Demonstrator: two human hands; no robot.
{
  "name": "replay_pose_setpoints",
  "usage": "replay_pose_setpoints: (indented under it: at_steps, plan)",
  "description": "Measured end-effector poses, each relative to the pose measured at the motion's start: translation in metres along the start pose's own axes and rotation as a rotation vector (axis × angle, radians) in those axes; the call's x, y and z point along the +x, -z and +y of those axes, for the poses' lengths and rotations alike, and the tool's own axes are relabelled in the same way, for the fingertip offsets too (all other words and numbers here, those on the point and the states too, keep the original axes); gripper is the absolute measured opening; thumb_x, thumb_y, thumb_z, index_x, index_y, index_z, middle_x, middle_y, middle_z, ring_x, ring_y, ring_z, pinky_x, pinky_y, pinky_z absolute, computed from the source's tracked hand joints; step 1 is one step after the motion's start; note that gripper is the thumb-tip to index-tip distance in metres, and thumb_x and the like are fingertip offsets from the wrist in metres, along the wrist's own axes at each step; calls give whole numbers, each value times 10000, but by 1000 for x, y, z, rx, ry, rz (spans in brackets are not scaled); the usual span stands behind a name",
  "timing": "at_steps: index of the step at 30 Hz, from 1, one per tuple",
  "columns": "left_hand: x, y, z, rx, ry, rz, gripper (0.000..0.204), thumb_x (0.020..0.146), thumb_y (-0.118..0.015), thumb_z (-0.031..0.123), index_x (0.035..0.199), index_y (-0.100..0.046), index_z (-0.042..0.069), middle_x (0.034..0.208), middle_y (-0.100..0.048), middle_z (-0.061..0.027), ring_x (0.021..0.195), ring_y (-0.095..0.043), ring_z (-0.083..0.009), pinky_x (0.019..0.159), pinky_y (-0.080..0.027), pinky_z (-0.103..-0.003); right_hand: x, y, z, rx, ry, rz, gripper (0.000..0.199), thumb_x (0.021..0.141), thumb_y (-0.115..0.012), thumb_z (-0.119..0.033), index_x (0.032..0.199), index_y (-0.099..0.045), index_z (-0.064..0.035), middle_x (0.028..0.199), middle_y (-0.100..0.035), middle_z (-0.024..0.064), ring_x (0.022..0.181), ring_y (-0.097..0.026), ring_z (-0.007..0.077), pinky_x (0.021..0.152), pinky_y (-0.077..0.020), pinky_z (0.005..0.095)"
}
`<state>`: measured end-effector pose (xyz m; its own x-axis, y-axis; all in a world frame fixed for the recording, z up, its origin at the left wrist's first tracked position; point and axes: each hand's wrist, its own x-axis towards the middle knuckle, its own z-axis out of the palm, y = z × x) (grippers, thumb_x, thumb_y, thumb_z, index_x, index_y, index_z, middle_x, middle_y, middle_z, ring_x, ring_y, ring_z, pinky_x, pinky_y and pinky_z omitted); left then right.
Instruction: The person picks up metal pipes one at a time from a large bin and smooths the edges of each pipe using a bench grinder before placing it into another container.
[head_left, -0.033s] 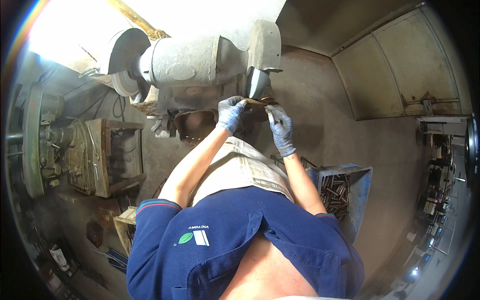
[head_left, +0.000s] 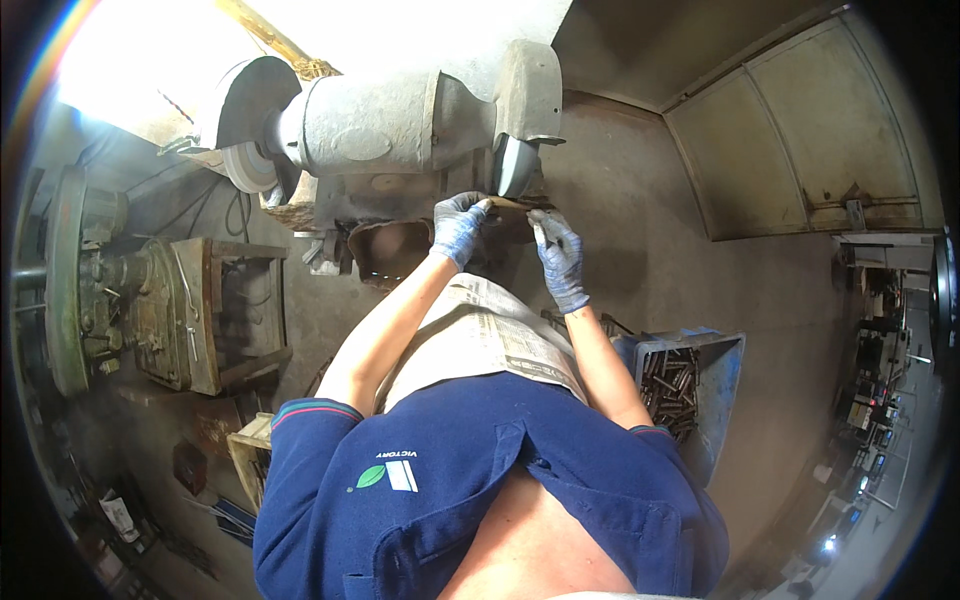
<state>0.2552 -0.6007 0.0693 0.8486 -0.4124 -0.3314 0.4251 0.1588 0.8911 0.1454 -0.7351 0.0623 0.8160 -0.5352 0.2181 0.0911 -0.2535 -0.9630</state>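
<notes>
Both arms reach forward and converge. My left forearm (head_left: 392, 325) slants forward and to the right; my right forearm (head_left: 604, 365) slants forward and to the left. Left hand (head_left: 460, 230): wrist near straight, thumb laid along the near end of a thin brownish strip (head_left: 512, 204), fingers curled, gripping it. Right hand (head_left: 562, 256): held slightly nearer my body, knuckles bent, fingertips pinching the strip's other end. Both hands wear blue-grey gloves (head_left: 459, 247).

The strip lies crosswise between my two sets of fingers, just under the pale wheel (head_left: 516, 168) of the grinder (head_left: 368, 122); I cannot tell whether the two touch. A dark metal scoop (head_left: 398, 262) sits just left of my left fingers. Behind my right fingers, to the right, a blue bin (head_left: 722, 392) holds metal rods (head_left: 673, 388). A printed apron (head_left: 480, 335) covers my lap, behind both hands.
</notes>
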Motion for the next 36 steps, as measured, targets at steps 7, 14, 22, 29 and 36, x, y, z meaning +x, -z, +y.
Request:
replay_pose_setpoints:
  at_steps: [7, 14, 22, 29, 36]
  plan:
    - [5, 25, 7, -3, 10, 56, 88, 844, -596, 18, 865, -638, -56, 758, -651, -88, 614, -606, -134, 592, -525, -259, 3, -27, 0, 22, 42, -45, 177, 782, -649, 21, 958, -659, 1, 913, -638, 92, 883, -613, 171, 772, -478, 260]
    - [11, 11, -8, 55, 30, 3, 84, 849, -606, 53, 852, -647, -20, 757, -657, -63, 624, -595, -116, 575, -483, -243, 4, -7, 16, -24, -10, -5, 119, 837, -618, -48, 932, -666, 4, 907, -666, 101, 854, -616, 162, 781, -476, 280]
    - [15, 3, -7, 22, 80, 27, 91, 840, -623, 53, 860, -651, -32, 758, -660, -70, 634, -607, -131, 566, -482, -250, 5, -4, 26, -5, -82, 3, 121, 842, -628, -82, 920, -666, 4, 890, -675, 83, 820, -606, 129, 767, -472, 277]
    - [20, 31, -3, -4, 54, 84, 82, 836, -623, 42, 822, -642, -36, 721, -644, -68, 605, -603, -128, 538, -489, -247, 6, -31, 28, 91, -122, -65, 175, 872, -588, -80, 1005, -641, 21, 971, -661, 100, 899, -613, 152, 830, -479, 278]
    - [4, 44, 18, -22, 18, 70, 75, 834, -615, 28, 848, -646, -39, 750, -654, -65, 624, -588, -108, 588, -490, -233, 3, -41, 26, 152, -62, -149, 204, 886, -540, -28, 1063, -615, 42, 1111, -602, 127, 1036, -573, 195, 915, -474, 306]
